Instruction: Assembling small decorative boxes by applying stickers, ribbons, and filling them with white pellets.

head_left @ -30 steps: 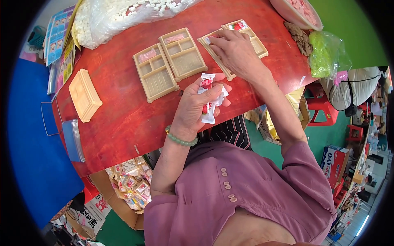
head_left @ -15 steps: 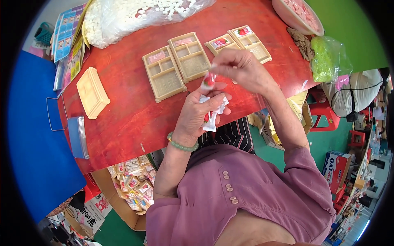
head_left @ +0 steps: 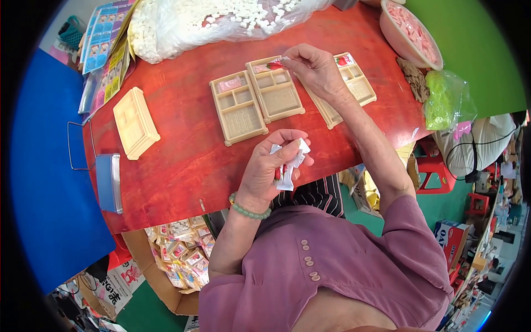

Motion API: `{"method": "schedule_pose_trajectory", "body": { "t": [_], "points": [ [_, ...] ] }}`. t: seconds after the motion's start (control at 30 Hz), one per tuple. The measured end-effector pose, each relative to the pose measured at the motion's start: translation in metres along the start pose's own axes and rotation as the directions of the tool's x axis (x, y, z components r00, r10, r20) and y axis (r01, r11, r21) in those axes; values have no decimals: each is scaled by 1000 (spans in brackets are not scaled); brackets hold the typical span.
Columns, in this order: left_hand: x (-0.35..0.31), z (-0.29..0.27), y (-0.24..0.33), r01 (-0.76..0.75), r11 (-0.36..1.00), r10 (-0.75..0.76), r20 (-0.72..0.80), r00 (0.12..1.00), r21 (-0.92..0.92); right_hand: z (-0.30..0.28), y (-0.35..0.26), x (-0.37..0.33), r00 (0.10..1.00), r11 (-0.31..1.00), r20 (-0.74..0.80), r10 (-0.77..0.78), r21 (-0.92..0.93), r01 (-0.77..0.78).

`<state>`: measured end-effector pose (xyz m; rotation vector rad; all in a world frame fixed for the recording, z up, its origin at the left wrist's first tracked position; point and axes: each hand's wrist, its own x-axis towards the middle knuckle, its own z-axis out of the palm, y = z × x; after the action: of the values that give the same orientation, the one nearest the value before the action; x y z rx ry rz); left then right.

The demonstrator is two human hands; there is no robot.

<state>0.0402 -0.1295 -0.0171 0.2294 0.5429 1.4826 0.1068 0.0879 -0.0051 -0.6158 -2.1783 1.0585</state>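
Observation:
My right hand (head_left: pixel 316 72) pinches a small wrapped packet (head_left: pixel 272 65) with a red strawberry print, over the top compartment of a beige compartment tray (head_left: pixel 279 99). Left of that tray and touching it lies another beige tray (head_left: pixel 240 113), with a pink piece (head_left: pixel 230 84) in its top compartment. Closer to my body, my left hand (head_left: pixel 274 160) is closed around several white packets (head_left: pixel 286 176) with red print. Two more trays (head_left: pixel 359 83) lie to the right, partly hidden by my right hand and forearm; a strawberry packet (head_left: pixel 344 60) sits in the top of one.
A stack of beige trays (head_left: pixel 134 124) stands at the left of the red table (head_left: pixel 177 171). Along the far side lies a clear bag of white pieces (head_left: pixel 210 22). A bowl of pink pieces (head_left: pixel 412 33) is at the far right. A carton of filled trays (head_left: pixel 180 254) stands below.
My right hand has moved away from my left, carrying one strawberry packet forward to the tray. My left hand keeps its packets. The view has shifted slightly.

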Motion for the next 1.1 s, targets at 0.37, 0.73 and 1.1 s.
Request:
{"method": "schedule_pose_trajectory", "body": {
  "t": [0.37, 0.73, 1.1],
  "points": [
    [-7, 0, 2, 11, 999, -8, -63, 998, 45, 19, 16, 20, 975, 976, -97, 200, 111, -189],
    [-7, -3, 0, -76, 997, 73, -152, 986, -15, 35, -5, 12, 969, 960, -209, 130, -216, -176],
    [-8, -3, -1, -99, 994, 90, -176, 980, -43, 37, -5, 3, 979, 746, 4, -203, -648, 157]
  ]
}}
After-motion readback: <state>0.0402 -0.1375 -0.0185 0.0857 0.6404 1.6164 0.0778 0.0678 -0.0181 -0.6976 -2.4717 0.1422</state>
